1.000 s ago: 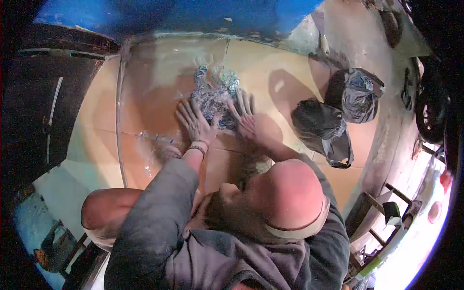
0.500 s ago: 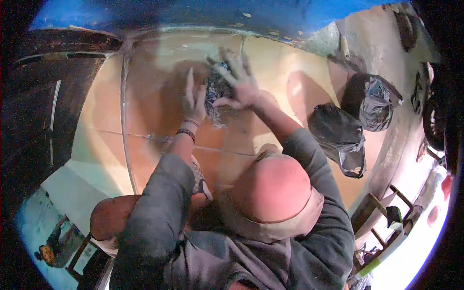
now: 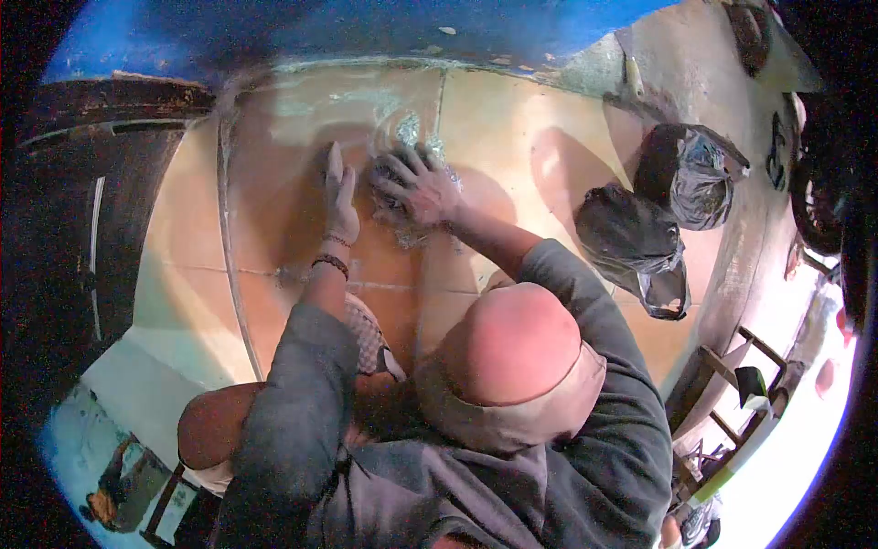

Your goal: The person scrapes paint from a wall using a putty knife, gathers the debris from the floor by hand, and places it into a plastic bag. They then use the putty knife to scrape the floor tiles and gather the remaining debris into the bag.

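A crumpled, shiny grey lump [image 3: 409, 128], too blurred to name, lies on the tiled floor [image 3: 375, 265]. My right hand [image 3: 422, 189] rests flat over it with fingers spread, hiding its middle. Shiny edges stick out beyond the fingertips and below the palm. To the left, my left hand [image 3: 341, 194] is held on edge, fingers straight and holding nothing, apart from the lump. Two bracelets circle that wrist. Pale wet-looking smears [image 3: 352, 96] mark the tiles around the lump.
Two black plastic bags [image 3: 631, 233] stand on the right. A blue surface [image 3: 320, 32] borders the top, and a dark panel [image 3: 91, 220] the left. A patterned shoe [image 3: 370, 339] shows below the hands. A wooden frame [image 3: 750, 366] lies at the lower right.
My right hand has come down and left, flattening over the lump. My left hand has shifted slightly left and down. The whole view has moved a little.
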Tool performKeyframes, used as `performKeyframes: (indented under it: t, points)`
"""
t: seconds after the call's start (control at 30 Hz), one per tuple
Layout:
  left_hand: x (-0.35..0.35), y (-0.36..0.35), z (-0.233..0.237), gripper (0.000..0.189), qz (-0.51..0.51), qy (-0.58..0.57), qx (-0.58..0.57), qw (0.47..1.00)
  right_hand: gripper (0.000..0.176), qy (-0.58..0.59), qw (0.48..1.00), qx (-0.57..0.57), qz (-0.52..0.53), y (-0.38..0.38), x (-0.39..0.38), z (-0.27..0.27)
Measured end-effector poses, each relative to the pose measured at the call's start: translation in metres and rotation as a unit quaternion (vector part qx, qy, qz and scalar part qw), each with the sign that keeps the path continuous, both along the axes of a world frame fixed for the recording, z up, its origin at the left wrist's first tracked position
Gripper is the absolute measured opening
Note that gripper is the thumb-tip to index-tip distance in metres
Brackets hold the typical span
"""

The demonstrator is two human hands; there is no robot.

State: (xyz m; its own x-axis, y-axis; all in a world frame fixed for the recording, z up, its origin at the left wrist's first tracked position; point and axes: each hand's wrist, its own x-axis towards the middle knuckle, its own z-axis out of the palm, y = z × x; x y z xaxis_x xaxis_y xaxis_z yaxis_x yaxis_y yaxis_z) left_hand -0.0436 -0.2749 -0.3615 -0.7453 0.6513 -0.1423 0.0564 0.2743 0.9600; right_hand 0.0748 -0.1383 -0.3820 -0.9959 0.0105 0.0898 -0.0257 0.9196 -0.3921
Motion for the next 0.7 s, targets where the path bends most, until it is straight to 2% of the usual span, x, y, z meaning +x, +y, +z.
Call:
performKeyframes:
  t: [0.03,0.1,0.23,0.37,0.43,0.53,0.6,0.63,0.67,0.7]
  points:
    - [0.000,0.000,-0.001,0.064,-0.001,-0.001,0.000,1.000,0.058,-0.001,1.000,0.003,-0.003,0.001,0.002,-0.003]
    - [-0.003,0.001,-0.002,0.065,-0.005,-0.001,-0.001,1.000,0.055,0.028,0.994,0.103,-0.001,0.002,0.001,-0.007]
    - [-0.004,0.002,-0.002,0.067,-0.009,0.004,-0.004,1.000,0.050,-0.012,0.997,0.076,0.016,0.007,0.011,-0.002]
    - [-0.002,0.004,0.001,0.068,-0.018,0.017,-0.003,1.000,0.043,0.030,0.994,0.106,0.003,0.028,0.024,-0.015]
    - [0.004,0.009,0.004,0.069,0.023,-0.028,0.001,0.999,0.042,0.038,0.993,0.109,-0.002,0.038,0.031,-0.012]
    - [0.016,0.015,0.007,0.067,0.031,-0.018,-0.007,0.999,0.043,0.072,0.993,0.068,-0.059,0.049,0.041,0.001]
    - [0.021,0.015,-0.018,0.064,0.036,0.008,0.002,0.999,0.035,0.019,0.985,-0.054,-0.166,0.054,0.049,0.014]
    - [0.026,0.017,-0.021,0.062,0.046,0.032,0.007,0.998,0.035,0.018,0.984,-0.052,-0.171,0.056,0.055,0.021]
    - [0.031,0.017,-0.025,0.062,0.041,0.028,0.007,0.999,0.030,0.036,0.955,-0.153,-0.252,0.058,0.060,0.027]
    - [0.037,0.019,-0.021,0.061,0.038,0.078,-0.019,0.996,0.027,0.055,0.909,-0.250,-0.328,0.061,0.064,0.035]
